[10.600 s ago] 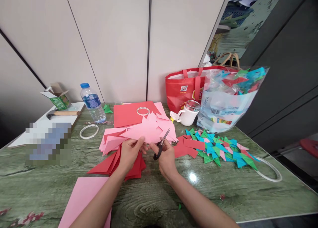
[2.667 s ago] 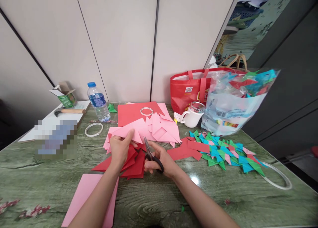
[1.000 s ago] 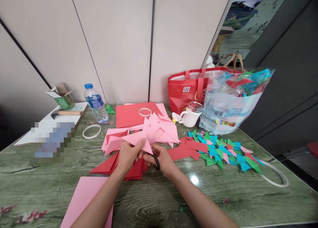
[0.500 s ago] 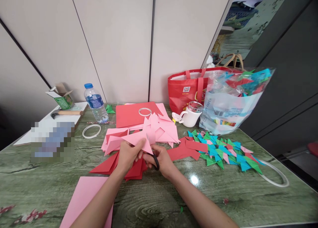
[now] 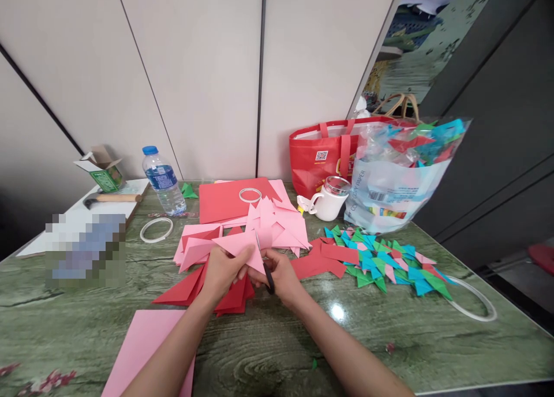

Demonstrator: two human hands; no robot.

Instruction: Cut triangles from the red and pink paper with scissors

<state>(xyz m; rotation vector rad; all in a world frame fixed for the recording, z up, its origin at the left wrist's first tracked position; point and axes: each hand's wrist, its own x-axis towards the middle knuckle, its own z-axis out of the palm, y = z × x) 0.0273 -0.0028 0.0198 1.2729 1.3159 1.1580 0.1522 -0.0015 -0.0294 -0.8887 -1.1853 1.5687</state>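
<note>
My left hand (image 5: 227,270) pinches a folded piece of pink paper (image 5: 240,244), thumb on top. A pair of black-handled scissors (image 5: 270,280) is gripped in my right hand (image 5: 280,273), its blades lying along the right side of that paper. Behind and beneath my hands are a pile of cut pink paper pieces (image 5: 281,224) and a spread of folded red paper (image 5: 231,296). Red strips (image 5: 320,259) lie just right of my right hand. A stack of pink sheets (image 5: 145,342) sits under my left forearm.
Small folded blue, green, pink and red paper pieces (image 5: 385,261) cover the right side, near a white ring (image 5: 480,302). Behind stand a white mug (image 5: 328,203), a red bag (image 5: 307,166), a filled plastic bag (image 5: 393,195) and a water bottle (image 5: 164,183). A hammer (image 5: 113,198) lies left.
The whole view has shifted slightly, with objects appearing a little further left. The scissors are still at the pink paper, their handle now a bit more closed; both hands stay in place.
</note>
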